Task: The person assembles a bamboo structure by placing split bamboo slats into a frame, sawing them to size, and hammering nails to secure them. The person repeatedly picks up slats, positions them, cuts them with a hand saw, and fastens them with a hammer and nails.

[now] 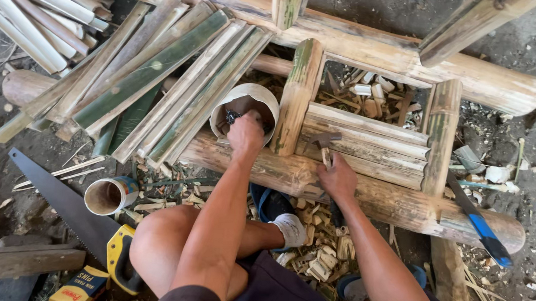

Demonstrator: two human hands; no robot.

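The left hand [246, 133] is seen reaching into a pale, round plastic container [246, 103] that stands between the split bamboo slats and the bamboo frame. Its grip is closed around small dark pieces inside the container; what exactly is pinched cannot be told, since the fingers hide it. The right hand [337, 178] is wrapped around the wooden handle of a steel-headed hammer [324, 141], whose head rests on the flat bamboo slats [367, 144] already laid across the frame. The hand itself lies on the thick, pale bamboo pole [370, 197] that forms the near rail of the frame.

The frame is made up of thick round poles, with two short greenish bamboo uprights [299, 96] set crosswise on either side of the laid slats. To the left, a loose bundle of long split bamboo strips [161, 69] leans over the near pole. On the ground at the left lie a hand saw with a dark blade and yellow-black handle [78, 216], a short open tube with a coloured label [110, 195] and a small yellow box [80, 288]. At the right, a blue-handled tool [480, 225] lies beside the pole end. Bamboo chips and offcuts [320, 259] are scattered on the dirt floor between the person's bare knees.
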